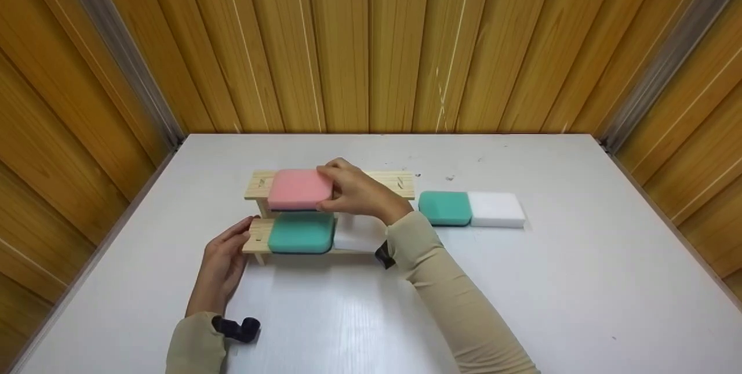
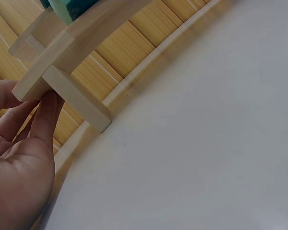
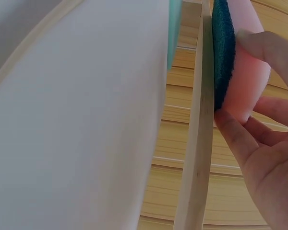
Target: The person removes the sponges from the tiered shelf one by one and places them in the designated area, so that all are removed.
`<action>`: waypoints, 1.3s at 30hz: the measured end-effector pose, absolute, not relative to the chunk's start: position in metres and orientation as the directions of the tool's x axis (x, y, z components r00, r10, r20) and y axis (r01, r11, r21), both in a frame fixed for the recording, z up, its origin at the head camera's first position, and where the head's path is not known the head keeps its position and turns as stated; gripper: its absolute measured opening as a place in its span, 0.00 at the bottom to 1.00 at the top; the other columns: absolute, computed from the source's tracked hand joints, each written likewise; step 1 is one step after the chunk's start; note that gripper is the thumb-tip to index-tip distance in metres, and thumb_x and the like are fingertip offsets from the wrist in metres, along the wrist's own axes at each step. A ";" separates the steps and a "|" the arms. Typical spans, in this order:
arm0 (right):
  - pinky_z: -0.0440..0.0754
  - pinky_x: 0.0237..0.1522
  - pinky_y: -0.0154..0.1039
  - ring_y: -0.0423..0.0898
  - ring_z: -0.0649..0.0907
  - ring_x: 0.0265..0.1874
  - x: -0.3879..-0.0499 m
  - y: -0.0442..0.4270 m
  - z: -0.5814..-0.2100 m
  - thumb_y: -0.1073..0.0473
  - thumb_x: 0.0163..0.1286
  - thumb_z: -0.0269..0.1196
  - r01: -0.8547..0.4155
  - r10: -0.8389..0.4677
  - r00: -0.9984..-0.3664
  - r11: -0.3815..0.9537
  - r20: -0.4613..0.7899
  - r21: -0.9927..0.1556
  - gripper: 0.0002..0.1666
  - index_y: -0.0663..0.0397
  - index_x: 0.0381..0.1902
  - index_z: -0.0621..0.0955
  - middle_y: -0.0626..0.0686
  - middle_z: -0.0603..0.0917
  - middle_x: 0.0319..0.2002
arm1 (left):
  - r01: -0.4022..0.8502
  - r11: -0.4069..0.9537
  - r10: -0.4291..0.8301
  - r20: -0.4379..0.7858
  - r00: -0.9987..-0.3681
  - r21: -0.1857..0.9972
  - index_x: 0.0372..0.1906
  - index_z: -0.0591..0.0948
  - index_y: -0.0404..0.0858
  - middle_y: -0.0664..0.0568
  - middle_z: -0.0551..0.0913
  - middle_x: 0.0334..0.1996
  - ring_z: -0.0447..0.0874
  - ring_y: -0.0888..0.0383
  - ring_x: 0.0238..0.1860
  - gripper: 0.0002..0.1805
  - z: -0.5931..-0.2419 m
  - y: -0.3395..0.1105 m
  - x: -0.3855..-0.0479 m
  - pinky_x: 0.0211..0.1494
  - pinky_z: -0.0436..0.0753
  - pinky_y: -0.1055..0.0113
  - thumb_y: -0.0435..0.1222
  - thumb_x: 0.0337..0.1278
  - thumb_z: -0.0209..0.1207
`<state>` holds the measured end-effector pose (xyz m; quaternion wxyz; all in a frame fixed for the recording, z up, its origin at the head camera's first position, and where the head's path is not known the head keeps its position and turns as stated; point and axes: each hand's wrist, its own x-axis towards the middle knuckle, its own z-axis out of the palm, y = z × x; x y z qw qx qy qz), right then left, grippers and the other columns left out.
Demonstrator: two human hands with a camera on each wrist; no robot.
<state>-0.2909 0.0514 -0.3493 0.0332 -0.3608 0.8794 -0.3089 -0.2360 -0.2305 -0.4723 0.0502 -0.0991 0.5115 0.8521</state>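
Your left hand (image 1: 223, 255) is gripping the end of the lower board (image 1: 261, 233) on the wooden stand (image 1: 394, 181), fingers bent with tips tucked underneath beside the leg (image 2: 79, 98), probably so that light frame doesn't skate around while you work up top. Your right hand (image 1: 359, 191) has the pink sponge (image 1: 295, 185) pinched by its right end, fingers spread only about as far as the sponge needs. Looks like a smart hold, since the dark scrubby face (image 3: 223, 62) can go flat against the upper board (one fingertip is right at that seam, so I can't tell if the weight's fully down). Under it, the green sponge (image 1: 300, 232) sits next to the white sponge (image 1: 355, 232), partly behind your arm. The spare green sponge (image 1: 443, 207) and spare white sponge (image 1: 497, 209) lie end to end on the table (image 1: 522, 287), handy for your right side I guess
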 end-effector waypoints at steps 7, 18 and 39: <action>0.77 0.61 0.42 0.51 0.74 0.56 -0.290 0.058 -0.350 0.55 0.61 0.68 -0.603 -0.649 -0.744 0.551 0.158 -0.576 0.39 0.61 0.67 0.69 0.60 0.71 0.60 | -0.191 -0.485 -0.014 -0.226 -0.974 0.853 0.71 0.60 0.32 0.47 0.59 0.74 0.60 0.57 0.73 0.29 -0.470 -0.230 -0.235 0.67 0.74 0.74 0.25 0.66 0.48; 0.78 0.58 0.41 0.50 0.75 0.55 -0.289 0.069 -0.350 0.57 0.60 0.69 -0.625 -0.658 -0.727 0.518 0.194 -0.584 0.38 0.61 0.66 0.70 0.60 0.71 0.60 | -0.188 -0.481 -0.022 -0.226 -0.974 0.857 0.71 0.61 0.32 0.47 0.59 0.74 0.59 0.57 0.73 0.29 -0.471 -0.231 -0.235 0.66 0.74 0.73 0.24 0.65 0.47; 0.75 0.65 0.42 0.51 0.74 0.60 -0.283 0.091 -0.348 0.57 0.62 0.67 -0.642 -0.674 -0.709 0.496 0.207 -0.585 0.38 0.63 0.68 0.68 0.61 0.70 0.62 | -0.182 -0.466 -0.028 -0.220 -0.975 0.866 0.71 0.59 0.32 0.46 0.58 0.74 0.58 0.56 0.74 0.29 -0.471 -0.230 -0.236 0.67 0.74 0.74 0.23 0.65 0.45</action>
